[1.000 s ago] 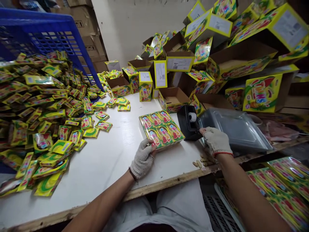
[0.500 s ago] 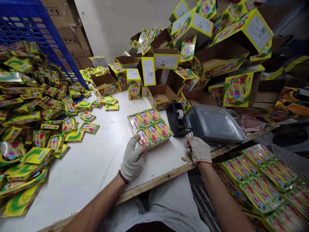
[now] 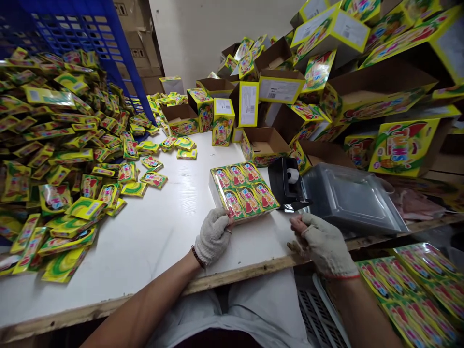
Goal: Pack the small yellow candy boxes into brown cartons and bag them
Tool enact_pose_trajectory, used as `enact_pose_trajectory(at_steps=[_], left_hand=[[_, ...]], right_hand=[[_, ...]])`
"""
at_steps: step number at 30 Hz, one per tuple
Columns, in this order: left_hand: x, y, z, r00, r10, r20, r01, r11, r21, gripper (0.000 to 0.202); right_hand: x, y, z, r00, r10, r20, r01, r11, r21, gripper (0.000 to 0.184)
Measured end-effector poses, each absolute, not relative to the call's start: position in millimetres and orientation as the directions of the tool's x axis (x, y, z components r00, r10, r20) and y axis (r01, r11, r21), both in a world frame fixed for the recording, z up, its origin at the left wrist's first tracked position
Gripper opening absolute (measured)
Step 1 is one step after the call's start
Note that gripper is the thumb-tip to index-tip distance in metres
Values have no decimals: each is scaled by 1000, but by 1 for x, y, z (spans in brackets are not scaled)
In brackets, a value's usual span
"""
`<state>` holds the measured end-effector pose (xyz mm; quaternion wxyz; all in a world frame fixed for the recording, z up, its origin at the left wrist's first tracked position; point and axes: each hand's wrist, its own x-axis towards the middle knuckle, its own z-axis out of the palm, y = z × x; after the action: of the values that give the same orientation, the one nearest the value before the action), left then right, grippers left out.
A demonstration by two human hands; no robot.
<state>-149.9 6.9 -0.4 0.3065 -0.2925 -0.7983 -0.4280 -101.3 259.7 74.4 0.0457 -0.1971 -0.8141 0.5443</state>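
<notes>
My left hand [image 3: 213,237], in a white knit glove with bare fingertips, grips the near left corner of a box of small packs [image 3: 244,193]. The box lies flat on the white table, its top showing several yellow-green packs with red fruit prints. My right hand [image 3: 326,244], gloved alike, hovers over the table's front edge with its fingers pinched together; what they hold, if anything, is too small to make out. Just beyond those fingers stands a black tape dispenser [image 3: 284,186] with a white roll core, to the right of the box.
Loose small packs [image 3: 65,145] heap up at the left by a blue plastic crate [image 3: 108,43]. Empty yellow-green cartons [image 3: 268,145] pile up at the back and right. A clear plastic bin [image 3: 351,200] sits beside the dispenser. Filled boxes [image 3: 409,290] stand low at the right.
The view has swung left, so everything sits farther right in it. My right hand has come nearer the camera, away from the dispenser. My left hand stays at the box's corner.
</notes>
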Motion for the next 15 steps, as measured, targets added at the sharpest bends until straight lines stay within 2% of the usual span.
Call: enact_pose_trajectory(at_steps=[2, 5, 10, 13, 15], left_hand=[[-150, 7, -2, -651, 201, 732, 724, 453, 520, 13], [-151, 6, -4, -648, 217, 730, 725, 469, 505, 12], [-152, 3, -1, -638, 273, 720, 735, 496, 462, 17], [-151, 2, 10, -635, 443, 633, 737, 593, 324, 33], [-150, 3, 21, -661, 525, 537, 711, 666, 226, 34]], right_hand=[[-99, 232, 74, -949, 222, -224, 259, 142, -955, 50], [-105, 193, 66, -966, 78, -247, 250, 30, -968, 54], [-117, 164, 49, -953, 78, -291, 294, 28, -955, 54], [-117, 163, 46, -945, 96, -312, 318, 57, -946, 53], [-117, 164, 46, -945, 94, -314, 322, 86, -943, 51]])
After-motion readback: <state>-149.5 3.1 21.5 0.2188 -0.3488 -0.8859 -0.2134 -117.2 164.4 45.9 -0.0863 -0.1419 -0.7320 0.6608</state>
